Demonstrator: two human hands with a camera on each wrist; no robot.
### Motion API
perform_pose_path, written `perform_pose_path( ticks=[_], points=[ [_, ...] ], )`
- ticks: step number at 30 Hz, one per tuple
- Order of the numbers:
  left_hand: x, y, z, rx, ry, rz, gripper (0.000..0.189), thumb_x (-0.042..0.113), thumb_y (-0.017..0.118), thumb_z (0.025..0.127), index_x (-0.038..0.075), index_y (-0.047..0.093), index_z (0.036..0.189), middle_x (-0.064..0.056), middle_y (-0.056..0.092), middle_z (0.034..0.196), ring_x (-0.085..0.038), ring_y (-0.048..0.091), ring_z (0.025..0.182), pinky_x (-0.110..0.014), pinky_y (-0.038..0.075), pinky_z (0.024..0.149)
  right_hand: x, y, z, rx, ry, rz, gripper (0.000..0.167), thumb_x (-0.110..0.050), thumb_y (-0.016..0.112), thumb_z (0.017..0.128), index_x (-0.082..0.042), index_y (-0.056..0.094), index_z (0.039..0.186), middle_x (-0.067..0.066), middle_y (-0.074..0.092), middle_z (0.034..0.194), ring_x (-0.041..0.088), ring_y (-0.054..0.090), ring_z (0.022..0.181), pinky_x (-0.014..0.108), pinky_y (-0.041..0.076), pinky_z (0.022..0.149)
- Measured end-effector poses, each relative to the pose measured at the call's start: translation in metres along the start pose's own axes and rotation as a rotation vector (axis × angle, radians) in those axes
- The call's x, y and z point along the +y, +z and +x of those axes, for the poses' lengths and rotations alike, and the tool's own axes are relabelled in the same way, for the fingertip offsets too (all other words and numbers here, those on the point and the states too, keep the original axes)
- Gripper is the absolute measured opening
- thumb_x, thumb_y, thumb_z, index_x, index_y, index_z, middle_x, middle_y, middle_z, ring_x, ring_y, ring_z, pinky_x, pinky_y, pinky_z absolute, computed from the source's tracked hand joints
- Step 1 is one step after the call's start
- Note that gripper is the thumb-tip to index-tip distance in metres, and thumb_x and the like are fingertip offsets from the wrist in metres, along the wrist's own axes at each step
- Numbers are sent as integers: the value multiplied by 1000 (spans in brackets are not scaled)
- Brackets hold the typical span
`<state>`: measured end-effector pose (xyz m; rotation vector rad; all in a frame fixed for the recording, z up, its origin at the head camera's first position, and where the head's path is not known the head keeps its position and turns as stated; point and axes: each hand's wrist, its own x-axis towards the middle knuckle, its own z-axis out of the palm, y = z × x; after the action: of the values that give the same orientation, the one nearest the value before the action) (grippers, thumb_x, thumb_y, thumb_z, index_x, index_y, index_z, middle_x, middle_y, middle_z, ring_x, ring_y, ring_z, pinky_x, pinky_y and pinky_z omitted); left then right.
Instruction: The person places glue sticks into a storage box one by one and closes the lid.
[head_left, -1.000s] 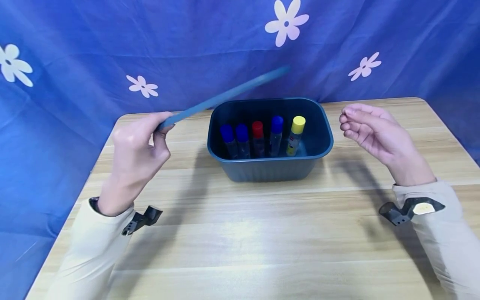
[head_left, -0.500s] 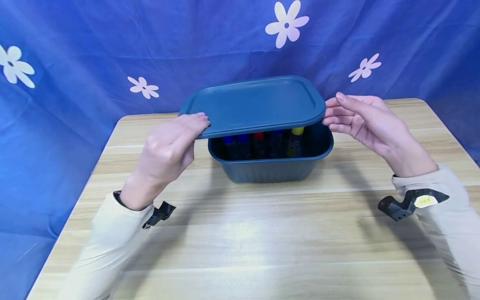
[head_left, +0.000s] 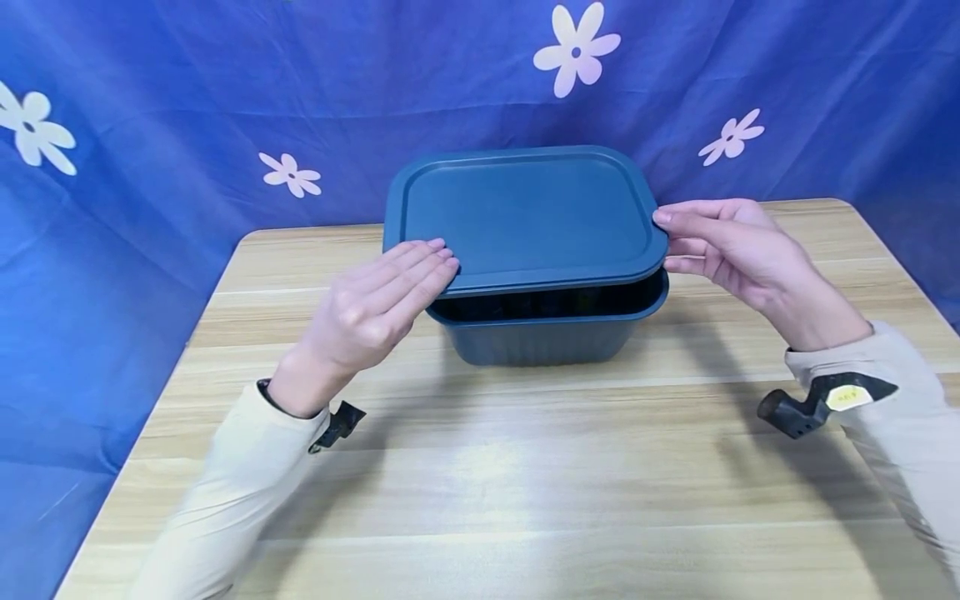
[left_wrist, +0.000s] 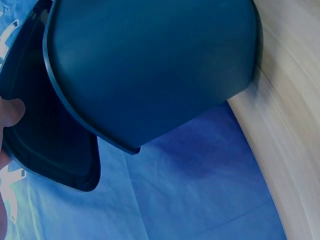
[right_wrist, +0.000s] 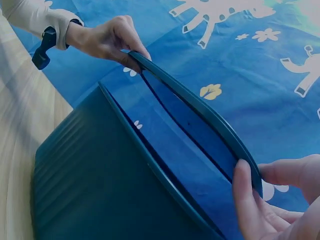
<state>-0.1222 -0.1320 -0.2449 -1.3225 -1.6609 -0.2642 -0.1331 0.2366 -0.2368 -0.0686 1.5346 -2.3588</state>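
A dark blue lid (head_left: 525, 217) hovers just above a matching plastic box (head_left: 543, 342), with a gap along the front. The left hand (head_left: 375, 308) grips the lid's front left corner, fingers on top and thumb beneath, as the left wrist view shows. On the other side the right hand (head_left: 750, 258) pinches the lid's right edge between thumb and fingers, plain in the right wrist view, where the lid (right_wrist: 200, 110) stands apart from the box rim (right_wrist: 150, 160). The box's contents are hidden under the lid.
The box stands on a light wood-grain table (head_left: 495, 467) near its back edge. A blue curtain (head_left: 420, 75) with white flowers hangs behind. Each sleeve cuff carries a small black camera.
The lid, held edge-up on the left a second ago, has come down flat over the box, hiding the coloured-cap tubes inside. The right hand has moved from beside the box to take its right edge.
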Motion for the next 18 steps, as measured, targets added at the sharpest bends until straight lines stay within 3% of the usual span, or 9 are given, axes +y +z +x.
perform_pose_path(
  ticks=[7,10,12,13,15,16,18],
  points=[
    [2,4,-4,-17,43,-8,19,-10,51,95,-12,68,103,-23,70,102,-33,69,94,-41,54,88,1,-4,4,68,20,-23,14,5,62,90,1,73,98,11,73,93,20,72,80,32,59,72],
    [2,6,-6,-26,27,-33,20,-9,49,96,-12,67,105,-23,70,103,-33,68,96,-41,54,89,2,-7,5,87,33,-50,14,6,63,90,0,73,96,10,73,89,19,72,77,30,59,68],
    [3,8,-8,-33,-17,-59,20,-8,50,96,-12,67,105,-23,69,103,-34,68,96,-42,53,90,2,-9,5,90,38,-67,14,6,63,89,-1,74,95,9,73,87,18,71,74,29,59,66],
    [2,8,-9,-36,-67,-80,18,-8,52,94,-12,67,104,-23,69,104,-35,67,98,-42,53,92,2,-10,5,89,37,-76,14,6,63,89,-1,74,95,9,73,86,17,71,72,28,59,65],
    [1,7,-11,-40,-239,-132,19,-6,60,89,-11,66,106,-23,68,108,-36,65,103,-41,50,96,3,-12,5,77,30,-78,15,7,63,89,-1,74,95,9,74,85,17,71,71,27,59,64],
    [0,6,-12,-38,-362,-160,21,-5,64,87,-11,66,108,-24,67,109,-36,65,104,-39,50,97,4,-13,5,69,26,-73,15,7,62,90,-1,74,95,9,74,85,16,71,70,27,59,63],
    [-3,3,-12,-46,-677,-271,29,-3,69,84,-10,64,112,-23,66,112,-34,65,104,-33,49,97,4,-14,5,54,17,-66,16,8,62,90,-1,74,96,9,74,85,16,71,70,26,58,63]
  ],
)
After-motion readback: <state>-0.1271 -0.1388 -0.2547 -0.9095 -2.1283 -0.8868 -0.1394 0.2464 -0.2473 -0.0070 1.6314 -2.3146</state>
